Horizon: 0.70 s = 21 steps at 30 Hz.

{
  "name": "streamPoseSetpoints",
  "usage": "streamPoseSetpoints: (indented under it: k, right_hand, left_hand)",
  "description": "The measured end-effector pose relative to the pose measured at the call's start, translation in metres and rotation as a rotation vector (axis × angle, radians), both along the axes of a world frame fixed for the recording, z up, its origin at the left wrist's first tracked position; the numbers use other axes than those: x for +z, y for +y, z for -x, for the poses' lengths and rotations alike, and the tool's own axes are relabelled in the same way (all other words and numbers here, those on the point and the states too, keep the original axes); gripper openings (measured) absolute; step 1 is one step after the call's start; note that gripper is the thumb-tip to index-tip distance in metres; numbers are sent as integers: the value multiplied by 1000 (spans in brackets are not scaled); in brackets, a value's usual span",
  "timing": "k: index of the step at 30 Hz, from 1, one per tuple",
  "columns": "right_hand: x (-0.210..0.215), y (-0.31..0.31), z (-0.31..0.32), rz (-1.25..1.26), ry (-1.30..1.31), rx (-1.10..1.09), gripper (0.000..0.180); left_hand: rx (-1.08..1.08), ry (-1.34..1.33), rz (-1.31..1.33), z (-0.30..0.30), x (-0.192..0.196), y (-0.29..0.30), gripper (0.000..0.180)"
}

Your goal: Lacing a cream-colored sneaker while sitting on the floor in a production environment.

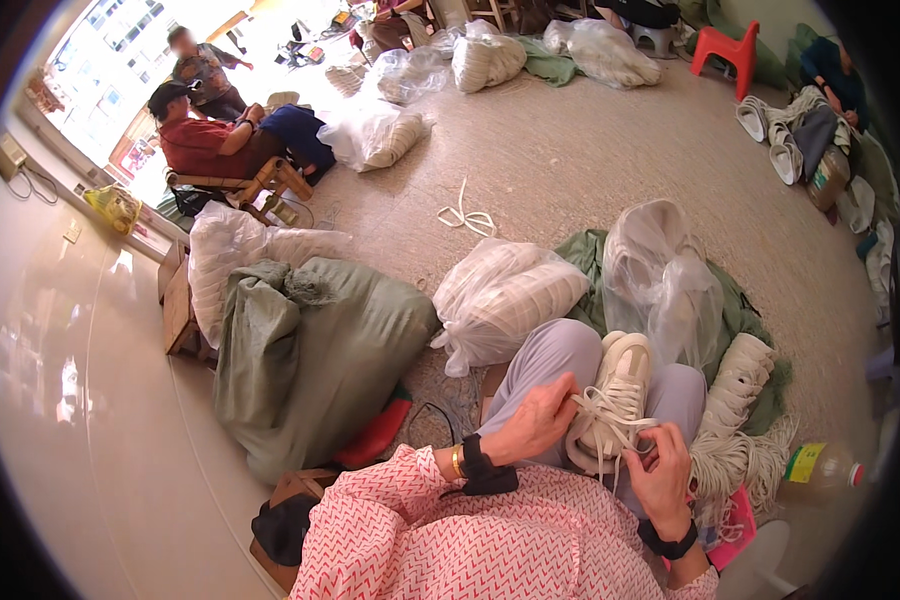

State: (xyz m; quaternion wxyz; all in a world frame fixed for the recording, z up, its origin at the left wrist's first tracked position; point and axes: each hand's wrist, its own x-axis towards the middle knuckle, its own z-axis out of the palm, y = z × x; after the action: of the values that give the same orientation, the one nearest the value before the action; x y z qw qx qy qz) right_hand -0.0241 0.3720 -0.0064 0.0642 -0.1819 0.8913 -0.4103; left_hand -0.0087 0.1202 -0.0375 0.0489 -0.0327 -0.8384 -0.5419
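Crowding the person's knees, a knotted white plastic bag is lying just ahead of the left leg, while a clear bag is standing beyond the right one, partly covering green cloth. A bulging green sack is filling the floor to the left. On the right, a stack of cream shoe pieces is leaning close by the thigh, with a bundle of pale cords just below it and a bottle farther right. The cream shoe is resting between the thighs, laced side up, between both hands. The left hand is pinching its laces from the left; the right hand is gripping them between fingertips, at lower right.
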Motion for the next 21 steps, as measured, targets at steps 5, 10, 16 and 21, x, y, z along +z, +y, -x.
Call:
streamPoseSetpoints:
  k: [5,10,16,21]
  right_hand:
    - [-3,2,-4,2,-15,-15,29]
    - [-13,1,-5,-6,100,9,24]
    - [-18,-2,0,-57,186,31,22]
    - [-20,-3,0,-25,187,17,19]
  left_hand:
    - [123,14,0,-7,9,2,17]
    - [29,-45,122,-19,19,-8,21]
    - [-364,-18,103,-39,25,5,23]
    - [-433,-30,143,-46,24,7,33]
